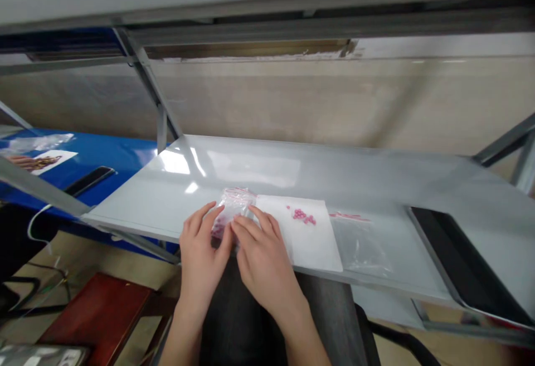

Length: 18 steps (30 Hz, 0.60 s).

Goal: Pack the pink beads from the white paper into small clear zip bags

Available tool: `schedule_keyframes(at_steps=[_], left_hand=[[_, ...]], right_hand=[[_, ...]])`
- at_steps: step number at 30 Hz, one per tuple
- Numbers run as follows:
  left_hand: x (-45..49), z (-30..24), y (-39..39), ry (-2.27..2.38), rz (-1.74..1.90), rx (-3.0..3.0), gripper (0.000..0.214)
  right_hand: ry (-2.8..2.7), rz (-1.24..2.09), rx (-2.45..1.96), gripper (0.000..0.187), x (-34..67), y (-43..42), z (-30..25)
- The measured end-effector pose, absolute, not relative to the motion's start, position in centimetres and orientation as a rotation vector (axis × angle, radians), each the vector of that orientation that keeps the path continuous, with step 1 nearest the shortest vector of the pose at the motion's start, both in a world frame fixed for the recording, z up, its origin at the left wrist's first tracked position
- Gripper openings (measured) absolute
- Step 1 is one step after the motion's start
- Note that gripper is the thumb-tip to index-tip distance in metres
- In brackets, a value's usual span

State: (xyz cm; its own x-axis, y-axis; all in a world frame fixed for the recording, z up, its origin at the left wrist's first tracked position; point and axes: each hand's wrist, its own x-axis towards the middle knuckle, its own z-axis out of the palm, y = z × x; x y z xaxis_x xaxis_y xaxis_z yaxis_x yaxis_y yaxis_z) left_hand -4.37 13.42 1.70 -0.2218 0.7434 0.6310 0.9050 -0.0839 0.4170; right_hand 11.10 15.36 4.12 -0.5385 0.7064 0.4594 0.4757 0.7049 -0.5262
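Note:
A small clear zip bag with pink pieces inside lies at the near edge of the grey shelf, between my two hands. My left hand grips its left side, thumb and fingers curled in. From the right, my right hand closes its fingers on the same bag, the fingertips close to the left thumb. Just right of it, a white sheet of paper bears a loose cluster of pink beads. Another clear zip bag lies flat beyond the paper; it looks flat, without beads.
A dark phone or tablet rests at the right of the grey shelf. Metal frame posts rise at the left. On the blue table lie another dark device and plastic bags, near another person's hand.

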Motion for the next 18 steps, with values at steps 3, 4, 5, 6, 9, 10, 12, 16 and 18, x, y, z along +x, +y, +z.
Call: schedule_keyframes(at_steps=[3,4,5,6,9,10,12,16,18], left_hand=[[-4.9,1.0,13.6,-2.059,-1.210,-1.877,0.022],[-4.9,0.9,13.7,-2.068,-1.230,-1.872,0.020],[-4.8,0.8,13.7,-2.065,-1.248,-1.860,0.018],[-4.8,0.8,13.8,-2.049,-1.261,-1.847,0.016],[-4.5,1.3,13.7,-1.968,-1.301,-1.786,0.012],[-4.3,1.5,13.6,-1.934,-1.330,-1.761,0.011],[-3.7,2.2,13.2,-1.859,-1.418,-1.730,0.012],[-1.5,3.4,12.0,-1.709,-1.592,-1.878,0.022],[-0.3,3.6,11.5,-1.666,-1.609,-2.001,0.027]], right_hand=[[-2.242,0.480,-0.877,0.045,10.6,15.3,3.4],[-2.225,0.496,-0.859,0.045,11.0,15.3,3.2],[-2.196,0.510,-0.837,0.044,11.4,15.3,3.1],[-2.151,0.524,-0.821,0.043,12.0,15.2,3.1],[-1.942,0.570,-0.839,0.034,13.5,15.0,3.4],[-1.866,0.601,-0.869,0.030,14.0,14.9,3.5],[-1.725,0.708,-0.951,0.022,14.7,14.8,3.9],[-1.487,1.021,-1.037,0.025,16.0,14.8,4.6],[-1.415,1.153,-1.028,0.024,16.7,15.1,4.7]])
